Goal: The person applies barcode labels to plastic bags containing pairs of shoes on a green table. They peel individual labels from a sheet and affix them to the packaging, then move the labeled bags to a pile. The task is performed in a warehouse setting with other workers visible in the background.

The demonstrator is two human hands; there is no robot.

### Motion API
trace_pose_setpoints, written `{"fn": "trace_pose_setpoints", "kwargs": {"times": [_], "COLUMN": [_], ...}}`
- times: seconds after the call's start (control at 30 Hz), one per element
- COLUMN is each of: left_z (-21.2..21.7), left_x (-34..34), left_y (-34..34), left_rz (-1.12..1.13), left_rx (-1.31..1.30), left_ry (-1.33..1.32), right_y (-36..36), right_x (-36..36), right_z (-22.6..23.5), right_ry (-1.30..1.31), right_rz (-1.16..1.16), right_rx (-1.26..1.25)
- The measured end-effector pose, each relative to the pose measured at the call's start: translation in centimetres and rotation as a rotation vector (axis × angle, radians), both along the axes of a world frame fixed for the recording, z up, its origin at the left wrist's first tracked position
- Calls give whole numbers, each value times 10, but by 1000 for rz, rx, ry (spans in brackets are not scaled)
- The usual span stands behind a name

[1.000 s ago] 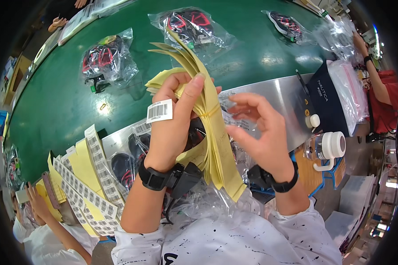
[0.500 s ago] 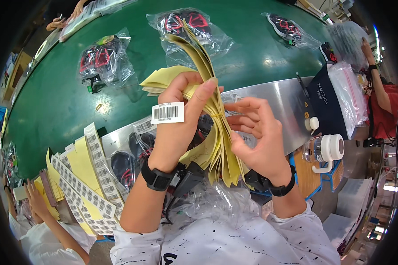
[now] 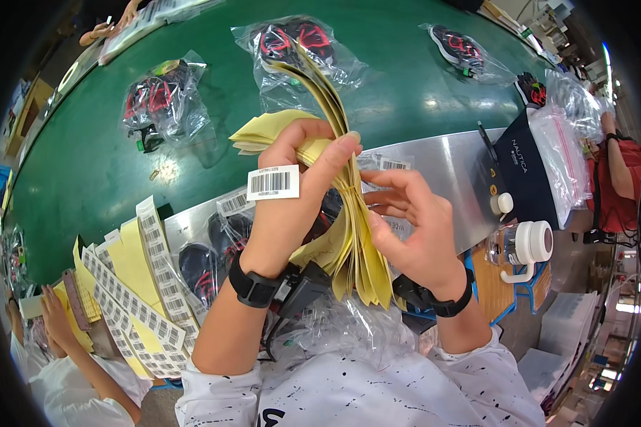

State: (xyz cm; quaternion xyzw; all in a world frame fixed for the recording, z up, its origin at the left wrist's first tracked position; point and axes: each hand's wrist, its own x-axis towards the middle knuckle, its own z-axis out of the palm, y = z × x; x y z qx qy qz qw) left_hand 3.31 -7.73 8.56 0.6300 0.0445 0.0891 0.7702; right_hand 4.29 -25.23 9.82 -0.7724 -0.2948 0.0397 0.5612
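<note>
My left hand [image 3: 303, 171] grips a bundle of folded yellow paper sheets [image 3: 363, 263], thumb across the front. The bundle looks cinched at its middle, and its ends fan out above and below. Stuck on the back of that hand is a white barcode label [image 3: 273, 184]. My right hand [image 3: 424, 224] is at the bundle's right side with fingers and thumb apart; its fingertips are close to the narrow middle, some partly hidden behind the paper. Below my hands are clear plastic and bagged dark shoes [image 3: 199, 270], partly covered.
Bagged black-and-red shoes [image 3: 160, 99] lie on the green work surface [image 3: 228, 142]. Barcode label strips [image 3: 132, 313] lie at left, beside a co-worker's hand [image 3: 57, 320]. At right are a dark box [image 3: 523, 167], plastic bags [image 3: 559, 153], a bottle [image 3: 523, 245] and a co-worker in red [image 3: 627, 178].
The bagged shoes on the green surface have shifted slightly left. At right, the co-worker's hand and plastic bag have moved lower. My hands keep nearly the same place on the bundle.
</note>
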Motion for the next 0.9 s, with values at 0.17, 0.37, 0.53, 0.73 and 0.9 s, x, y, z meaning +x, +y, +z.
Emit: {"fn": "trace_pose_setpoints", "kwargs": {"times": [0.17,0.37,0.53,0.73,0.9], "left_z": [1,-5,-8,-10,0], "left_x": [-2,1,2,3,1], "left_y": [0,-5,-4,-5,-9], "left_rz": [-9,69,62,57,45], "left_rx": [80,-5,18,-16,-85], "left_ry": [38,-38,-27,-45,-2], "right_y": [5,9,6,6,4], "right_x": [15,27,29,29,29], "right_z": [5,9,7,6,3], "right_ry": [172,397,448,492,557], "right_rz": [2,29,53,63,40], "right_rx": [31,131,157,219,273]}}
